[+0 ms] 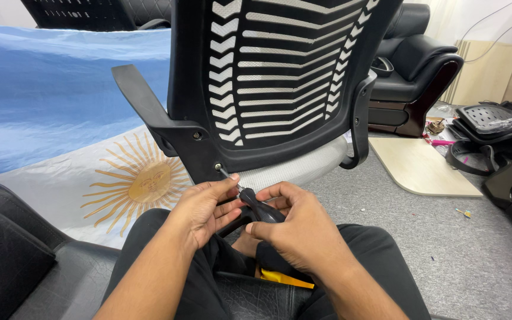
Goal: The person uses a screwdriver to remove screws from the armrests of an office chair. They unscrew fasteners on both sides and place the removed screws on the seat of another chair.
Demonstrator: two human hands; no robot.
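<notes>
A black office chair with a slatted back stands right in front of me, its back turned to me. A screwdriver with a black handle points up-left, its metal tip in a screw hole low on the chair's back frame. My right hand wraps the handle. My left hand pinches the shaft just behind the tip. Both forearms reach out over my lap in black trousers.
A blue and white cloth with a yellow sun lies on the left. A black leather seat is at lower left. A black armchair, a light wooden board and loose black chair parts sit on the grey carpet at right.
</notes>
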